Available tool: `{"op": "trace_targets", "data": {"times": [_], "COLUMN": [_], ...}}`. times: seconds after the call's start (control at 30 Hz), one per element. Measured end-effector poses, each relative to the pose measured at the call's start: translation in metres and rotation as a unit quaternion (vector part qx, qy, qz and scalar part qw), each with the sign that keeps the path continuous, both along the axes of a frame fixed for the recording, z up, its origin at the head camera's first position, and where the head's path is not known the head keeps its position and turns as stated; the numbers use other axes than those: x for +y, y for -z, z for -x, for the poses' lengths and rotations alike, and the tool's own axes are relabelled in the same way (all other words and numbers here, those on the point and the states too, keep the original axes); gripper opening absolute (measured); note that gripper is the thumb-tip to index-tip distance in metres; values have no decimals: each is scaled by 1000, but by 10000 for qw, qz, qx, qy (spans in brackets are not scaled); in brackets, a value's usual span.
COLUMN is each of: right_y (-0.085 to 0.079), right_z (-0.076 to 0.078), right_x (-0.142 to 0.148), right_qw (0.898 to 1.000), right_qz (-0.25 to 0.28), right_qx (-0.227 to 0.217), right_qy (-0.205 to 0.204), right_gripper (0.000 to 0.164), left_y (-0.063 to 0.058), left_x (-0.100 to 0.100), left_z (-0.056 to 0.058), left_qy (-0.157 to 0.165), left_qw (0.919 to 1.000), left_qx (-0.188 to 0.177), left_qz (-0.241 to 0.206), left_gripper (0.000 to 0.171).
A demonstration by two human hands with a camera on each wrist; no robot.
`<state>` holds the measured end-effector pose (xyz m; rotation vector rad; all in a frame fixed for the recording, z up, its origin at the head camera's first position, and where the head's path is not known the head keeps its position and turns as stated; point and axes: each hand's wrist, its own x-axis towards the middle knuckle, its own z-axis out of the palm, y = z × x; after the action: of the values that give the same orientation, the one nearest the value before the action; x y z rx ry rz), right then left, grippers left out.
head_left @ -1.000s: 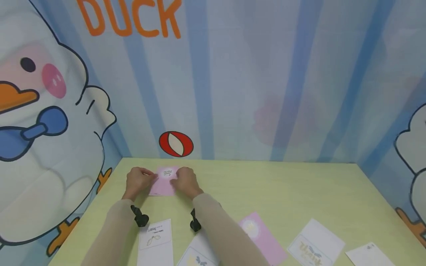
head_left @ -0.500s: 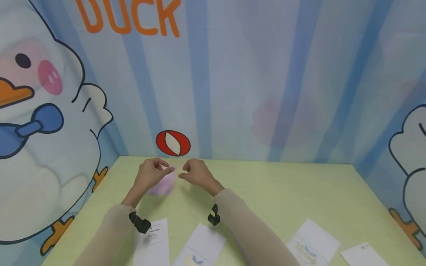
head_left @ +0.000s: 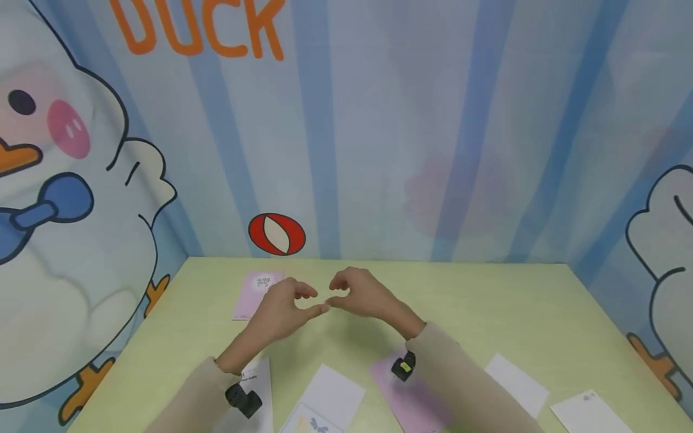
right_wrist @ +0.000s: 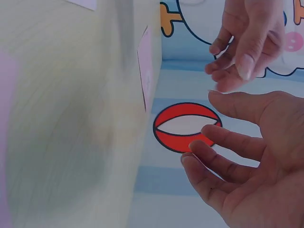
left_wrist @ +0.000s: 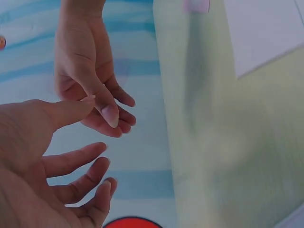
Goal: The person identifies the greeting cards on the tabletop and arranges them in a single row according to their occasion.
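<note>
Both hands hover above the table, thumbs near each other, with nothing held. My left hand (head_left: pixel 284 310) has its fingers loosely bent and its thumb pointing right. Facing it, my right hand (head_left: pixel 365 293) is relaxed too, thumb toward the left one. In the left wrist view a gap shows between the left fingers (left_wrist: pixel 78 161) and thumb. Behind the left hand a pink card (head_left: pixel 251 297) with handwritten-style lettering lies at the far left of the table, partly covered by that hand. In the right wrist view the same pink card (right_wrist: pixel 146 69) appears edge-on beyond the right hand.
Along the near side of the pale yellow table (head_left: pixel 487 307) lie a white card (head_left: pixel 262 391) under the left forearm, a white card with a butterfly (head_left: pixel 332 391), another pink card (head_left: pixel 400 397) under the right wrist, and two white cards (head_left: pixel 517 379) farther right.
Both hands have let go of the far-left pink card and lifted away, moving right and toward the near side. The card stays lying at the far left.
</note>
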<state>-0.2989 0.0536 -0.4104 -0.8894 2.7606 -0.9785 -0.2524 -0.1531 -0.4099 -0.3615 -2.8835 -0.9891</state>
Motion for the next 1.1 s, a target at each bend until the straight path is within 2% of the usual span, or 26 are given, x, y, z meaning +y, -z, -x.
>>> {"op": "trace_targets", "data": {"times": [0.2,0.37,0.5,0.73,0.87,1.1], "right_y": [-2,4,9,18,23,34], "right_z": [-20,-36,-46,-65,-75,-89], "right_x": [40,67,85,111,123,132], "right_qw": [9998,9993,9988,9968,9953,9927], "right_qz": [-143,-315,-442,-689,-808,-1007], "right_qx": [90,100,-41,-259,-176,-264], "right_qy": [-50,-159,-225,-302,-501,-608], "right_gripper": [30,35,39,51,61,79], "left_y": [1,4,11,27,32,45], "left_x": [26,44,56,76,88,100], "left_z": [-18,-31,-36,-45,-50,-55], "left_qy": [425,844,1232,1693,1914,2180], "left_qw": [9983,9940,9874,9698,9598,9374], "left_qx": [168,29,-91,-48,-66,199], "left_qz": [368,694,994,1757,2052,2707], "left_gripper": [45,59,68,84,91,104]}}
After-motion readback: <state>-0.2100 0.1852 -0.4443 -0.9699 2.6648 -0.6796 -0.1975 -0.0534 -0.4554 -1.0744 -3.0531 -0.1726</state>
